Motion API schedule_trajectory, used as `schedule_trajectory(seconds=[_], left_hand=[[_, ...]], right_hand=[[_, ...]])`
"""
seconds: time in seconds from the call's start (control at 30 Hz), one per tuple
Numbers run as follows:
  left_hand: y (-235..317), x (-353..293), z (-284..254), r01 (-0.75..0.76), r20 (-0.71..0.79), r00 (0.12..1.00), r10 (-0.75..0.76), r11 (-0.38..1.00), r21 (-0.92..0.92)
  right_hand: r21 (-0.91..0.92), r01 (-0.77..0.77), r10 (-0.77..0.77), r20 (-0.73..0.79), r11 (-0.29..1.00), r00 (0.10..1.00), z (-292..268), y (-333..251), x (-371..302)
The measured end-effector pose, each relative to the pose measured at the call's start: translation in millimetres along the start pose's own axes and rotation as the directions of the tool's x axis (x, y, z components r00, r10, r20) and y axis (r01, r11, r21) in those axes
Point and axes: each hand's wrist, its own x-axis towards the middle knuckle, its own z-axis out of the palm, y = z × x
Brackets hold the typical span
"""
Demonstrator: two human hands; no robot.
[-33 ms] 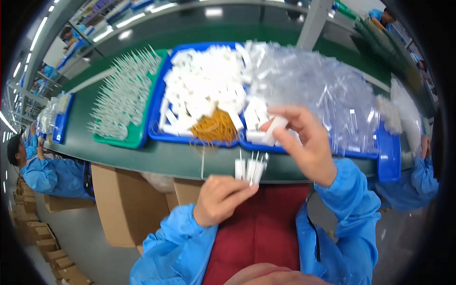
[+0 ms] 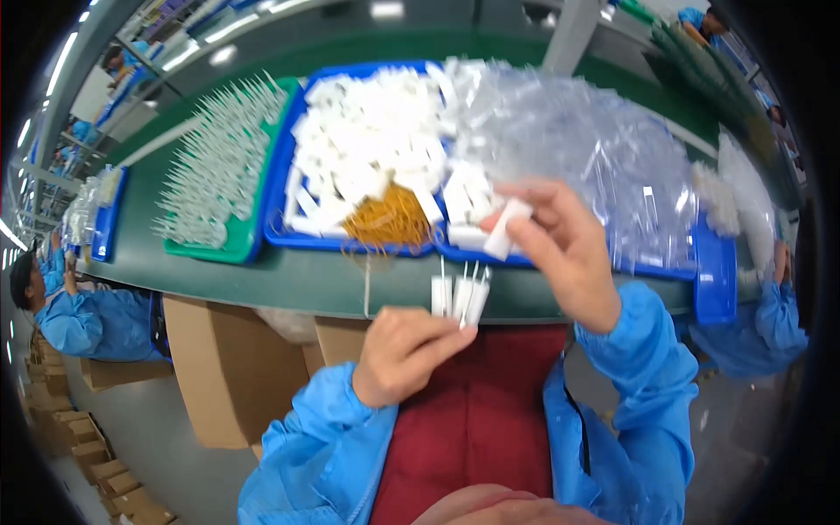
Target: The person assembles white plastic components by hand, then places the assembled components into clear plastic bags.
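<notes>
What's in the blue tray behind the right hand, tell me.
White pieces at left, clear plastic bags across the rest. The right hand hides part; anything beneath the bags is covered.

Left hand (image 2: 398, 354) covers lower ends of white pieces (image 2: 441, 296) — exact count unclear. Right hand (image 2: 569, 249) hides part of its white block (image 2: 506, 231). Clear bags (image 2: 569, 131), 1–2 o'clock: blurred; blue tray (image 2: 667, 270) beneath mostly covered. Left sleeve (image 2: 306, 455), 7 o'clock — cut by lower edge.

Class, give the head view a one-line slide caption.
Right hand pinches a white piece; left hand is at stemmed white blocks by the green bench edge.
</notes>
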Motion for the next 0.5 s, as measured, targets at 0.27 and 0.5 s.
schedule_trajectory(seconds=[0.27,0.5], left_hand=[[7.9,25.8,13.5,-0.042,-0.018,0.999,0.043,0.999,0.015],[15.8,22.8,18.1,0.000,-0.015,1.000,0.000,1.000,0.018]], right_hand=[[0.255,-0.160,0.167,-0.006,0.954,0.986,-14.8,22.3,-16.3],[0.216,-0.025,0.047,-0.097,0.976,0.994,-16.6,32.5,-30.8]])
